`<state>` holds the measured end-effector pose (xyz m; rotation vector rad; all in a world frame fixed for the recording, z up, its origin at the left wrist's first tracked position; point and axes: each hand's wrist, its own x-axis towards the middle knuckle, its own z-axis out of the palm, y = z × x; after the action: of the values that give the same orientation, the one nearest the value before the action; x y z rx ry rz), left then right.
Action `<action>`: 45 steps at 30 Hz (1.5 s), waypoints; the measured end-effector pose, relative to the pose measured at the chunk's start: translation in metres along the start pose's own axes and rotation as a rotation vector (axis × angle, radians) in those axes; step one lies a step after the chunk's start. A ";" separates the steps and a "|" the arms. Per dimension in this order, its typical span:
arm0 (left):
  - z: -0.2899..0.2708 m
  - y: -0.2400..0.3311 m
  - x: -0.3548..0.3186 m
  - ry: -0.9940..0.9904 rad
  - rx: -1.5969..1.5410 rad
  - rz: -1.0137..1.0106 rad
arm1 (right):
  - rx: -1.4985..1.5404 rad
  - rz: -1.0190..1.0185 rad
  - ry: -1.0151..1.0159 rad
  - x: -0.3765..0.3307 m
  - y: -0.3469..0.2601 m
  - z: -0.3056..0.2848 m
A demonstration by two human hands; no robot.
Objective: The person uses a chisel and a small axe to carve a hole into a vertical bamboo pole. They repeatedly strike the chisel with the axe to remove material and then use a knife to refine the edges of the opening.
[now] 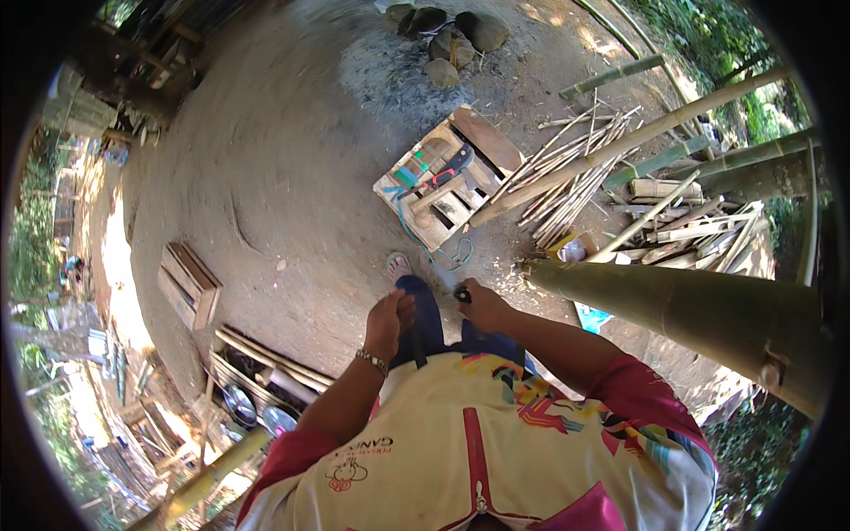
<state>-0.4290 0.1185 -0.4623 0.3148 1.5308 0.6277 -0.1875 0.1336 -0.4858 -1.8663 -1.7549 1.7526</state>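
Standing, both bent arms bring left hand [387, 320] beside right hand [478, 305], fingers curled.

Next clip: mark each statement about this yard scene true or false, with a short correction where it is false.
1. The right hand grips a dark handle. True.
2. The left hand rests on the wooden pallet. False: it is held near the person's waist, apart from the pallet.
3. A thick bamboo pole lies to the person's right. True.
4. The stones sit on the pallet. False: they ring an ash patch on the ground beyond it.
5. The left wrist wears a bracelet. True.
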 end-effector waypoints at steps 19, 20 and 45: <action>-0.132 0.062 0.215 -0.475 1.755 0.077 | 0.319 0.937 0.526 0.450 0.136 0.036; -0.137 0.064 0.224 -0.481 1.762 0.104 | 0.413 0.945 0.463 0.447 0.124 0.025; -0.136 0.079 0.248 -0.462 1.843 0.334 | 0.822 0.673 1.823 0.296 0.249 -0.247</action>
<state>-0.5947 0.2949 -0.6278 1.9393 1.1679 -0.7890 0.0673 0.4032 -0.7560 -2.1245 0.2282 0.0573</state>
